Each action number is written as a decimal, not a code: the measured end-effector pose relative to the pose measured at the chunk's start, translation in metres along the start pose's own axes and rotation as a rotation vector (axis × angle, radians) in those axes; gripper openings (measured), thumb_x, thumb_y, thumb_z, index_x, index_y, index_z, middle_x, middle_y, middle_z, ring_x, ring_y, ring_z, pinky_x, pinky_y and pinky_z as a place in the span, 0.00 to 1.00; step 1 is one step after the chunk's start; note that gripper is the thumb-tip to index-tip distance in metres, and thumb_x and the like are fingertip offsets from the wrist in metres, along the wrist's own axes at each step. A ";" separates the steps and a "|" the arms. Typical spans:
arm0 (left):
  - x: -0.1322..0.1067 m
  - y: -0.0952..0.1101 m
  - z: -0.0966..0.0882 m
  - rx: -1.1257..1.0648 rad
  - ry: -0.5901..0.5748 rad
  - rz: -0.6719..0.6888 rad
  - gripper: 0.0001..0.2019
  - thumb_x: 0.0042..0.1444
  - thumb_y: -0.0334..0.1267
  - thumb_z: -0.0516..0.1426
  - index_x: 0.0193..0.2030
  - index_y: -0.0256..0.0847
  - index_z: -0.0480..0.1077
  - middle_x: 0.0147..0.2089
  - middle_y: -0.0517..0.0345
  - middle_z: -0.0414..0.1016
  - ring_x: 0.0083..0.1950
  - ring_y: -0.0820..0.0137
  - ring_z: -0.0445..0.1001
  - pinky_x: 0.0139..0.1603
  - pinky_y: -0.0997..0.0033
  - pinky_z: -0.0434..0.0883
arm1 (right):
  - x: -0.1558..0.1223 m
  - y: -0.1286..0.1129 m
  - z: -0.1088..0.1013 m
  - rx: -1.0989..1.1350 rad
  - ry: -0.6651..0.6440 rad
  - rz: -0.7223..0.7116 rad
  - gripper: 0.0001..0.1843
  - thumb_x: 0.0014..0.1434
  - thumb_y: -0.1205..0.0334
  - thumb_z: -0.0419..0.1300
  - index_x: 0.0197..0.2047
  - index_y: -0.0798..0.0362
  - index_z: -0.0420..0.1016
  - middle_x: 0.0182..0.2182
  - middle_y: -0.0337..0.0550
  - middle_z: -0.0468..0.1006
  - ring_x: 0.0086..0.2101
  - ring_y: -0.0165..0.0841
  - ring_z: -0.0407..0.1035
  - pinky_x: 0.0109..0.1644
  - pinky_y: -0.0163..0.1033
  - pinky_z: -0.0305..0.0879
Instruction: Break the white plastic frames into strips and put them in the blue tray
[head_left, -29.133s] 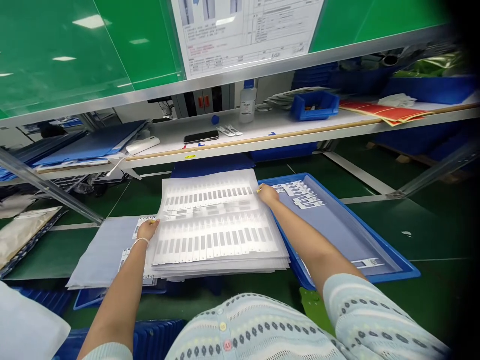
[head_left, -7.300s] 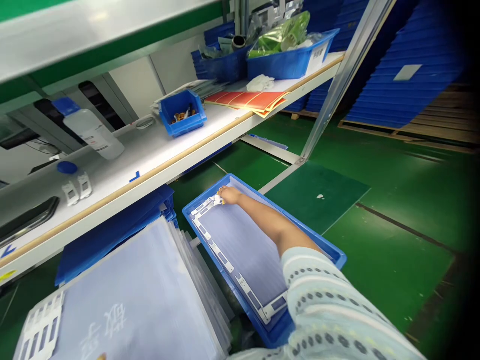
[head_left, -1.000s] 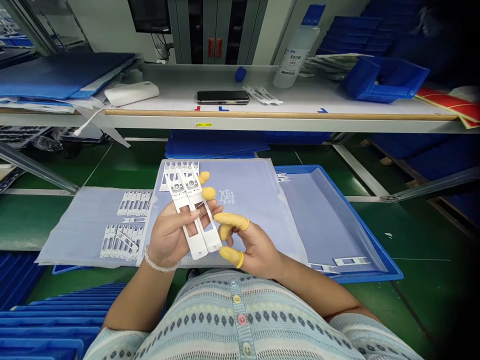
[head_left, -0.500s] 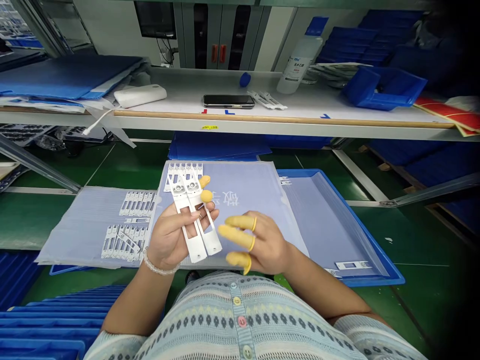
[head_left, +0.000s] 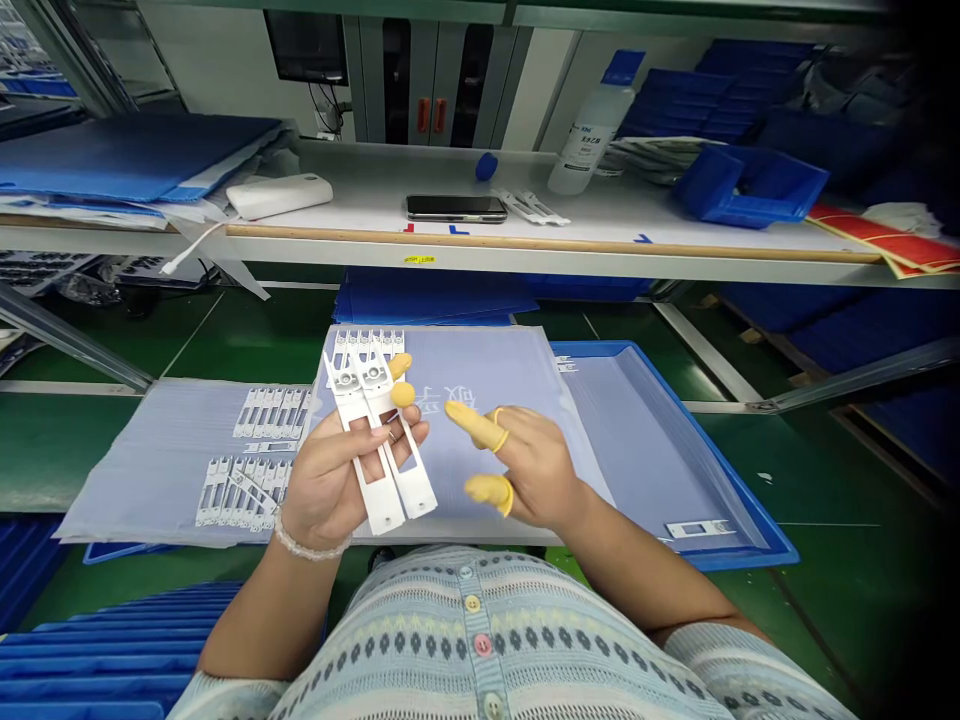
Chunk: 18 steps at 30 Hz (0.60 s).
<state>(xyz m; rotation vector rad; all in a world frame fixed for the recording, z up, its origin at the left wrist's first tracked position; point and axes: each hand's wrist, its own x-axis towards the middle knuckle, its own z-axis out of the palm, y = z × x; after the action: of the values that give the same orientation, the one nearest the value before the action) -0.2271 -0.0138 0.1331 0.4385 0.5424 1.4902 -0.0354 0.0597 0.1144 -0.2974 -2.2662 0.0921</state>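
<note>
While left fingers [head_left: 394, 432] grip white plastic strips [head_left: 382, 513], right fingers [head_left: 474, 425] spread open just beside them.

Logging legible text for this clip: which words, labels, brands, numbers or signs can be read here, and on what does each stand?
Bottle label: blue print, too small to read.
Yellow sticker on the shelf front: too small to read.
Pale characters on the translucent sheet: too blurred to read.
</note>
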 end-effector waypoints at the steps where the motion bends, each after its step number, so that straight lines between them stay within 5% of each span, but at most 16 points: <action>1: 0.000 0.000 0.000 0.003 0.004 0.000 0.29 0.51 0.21 0.56 0.60 0.43 0.65 0.40 0.57 0.78 0.42 0.72 0.77 0.48 0.71 0.77 | 0.001 0.000 0.000 0.014 0.014 0.003 0.29 0.69 0.45 0.42 0.61 0.56 0.65 0.24 0.39 0.66 0.25 0.31 0.59 0.29 0.38 0.53; 6: 0.003 0.000 -0.002 0.001 0.003 0.003 0.28 0.52 0.21 0.55 0.60 0.43 0.65 0.40 0.56 0.78 0.43 0.72 0.77 0.50 0.71 0.76 | 0.005 -0.005 0.001 0.030 -0.177 -0.199 0.26 0.69 0.46 0.42 0.57 0.51 0.69 0.21 0.38 0.66 0.22 0.31 0.56 0.26 0.38 0.49; 11: 0.008 0.001 0.000 0.005 -0.009 0.007 0.28 0.53 0.20 0.54 0.60 0.44 0.65 0.41 0.58 0.78 0.43 0.73 0.77 0.51 0.70 0.76 | 0.001 0.004 0.003 0.018 -0.012 -0.020 0.26 0.69 0.47 0.43 0.57 0.55 0.69 0.20 0.38 0.66 0.22 0.31 0.57 0.26 0.37 0.50; 18: 0.004 0.002 0.003 0.021 -0.040 0.018 0.24 0.54 0.21 0.55 0.57 0.43 0.69 0.42 0.58 0.78 0.45 0.73 0.77 0.54 0.70 0.75 | 0.003 -0.003 0.002 0.155 0.032 -0.065 0.21 0.68 0.54 0.50 0.60 0.54 0.64 0.31 0.44 0.73 0.26 0.30 0.62 0.29 0.37 0.59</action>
<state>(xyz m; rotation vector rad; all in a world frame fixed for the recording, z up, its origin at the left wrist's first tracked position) -0.2265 -0.0098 0.1366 0.4899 0.5242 1.4913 -0.0394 0.0578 0.1157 -0.1422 -2.2204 0.2259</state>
